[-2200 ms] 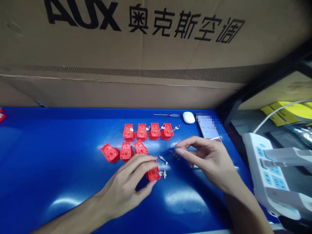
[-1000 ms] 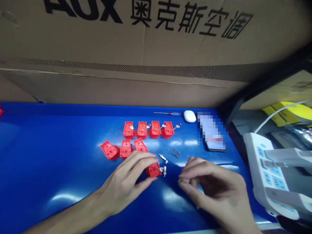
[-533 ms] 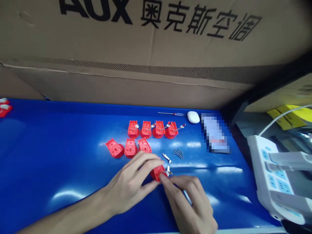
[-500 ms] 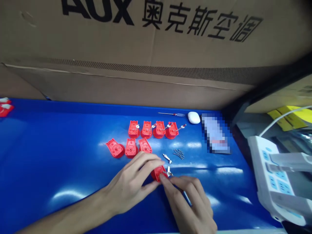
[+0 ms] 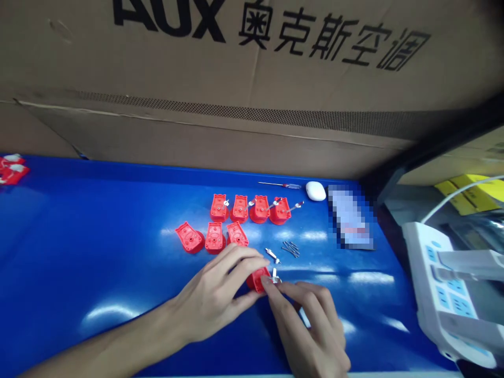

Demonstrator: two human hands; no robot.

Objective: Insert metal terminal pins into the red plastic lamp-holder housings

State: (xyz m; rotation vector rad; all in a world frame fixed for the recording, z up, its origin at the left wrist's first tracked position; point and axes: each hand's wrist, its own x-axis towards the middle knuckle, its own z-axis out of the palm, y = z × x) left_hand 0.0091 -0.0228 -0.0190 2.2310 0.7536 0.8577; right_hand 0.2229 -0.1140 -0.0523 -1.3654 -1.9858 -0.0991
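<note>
My left hand (image 5: 220, 289) curls round a small red plastic housing (image 5: 259, 279), thumb below and fingers above, and keeps it against the blue table. My right hand (image 5: 305, 320) is closed at the housing's right side; one fingertip reaches over its open face. A small white part with a metal piece (image 5: 274, 275) shows at the right fingertips, partly covered by them. Just beyond lies a loose white part with metal ends (image 5: 273, 256). Several dark screws (image 5: 290, 249) are scattered to its right. Something pale (image 5: 304, 317) shows below my right fingers; its kind is hidden.
Several red housings with white-tipped rods (image 5: 260, 209) form a back row; three others (image 5: 214, 238) stand in front. A screwdriver (image 5: 280, 185), a white rounded case (image 5: 315, 191) and a blurred-out flat object (image 5: 352, 216) lie behind. Cardboard (image 5: 236, 144) walls the back; a white device (image 5: 444, 289) stands right.
The view has shifted slightly, so everything sits a little further right. My right fingertips have moved slightly over the housing's face. Both hands stay at the same housing.
</note>
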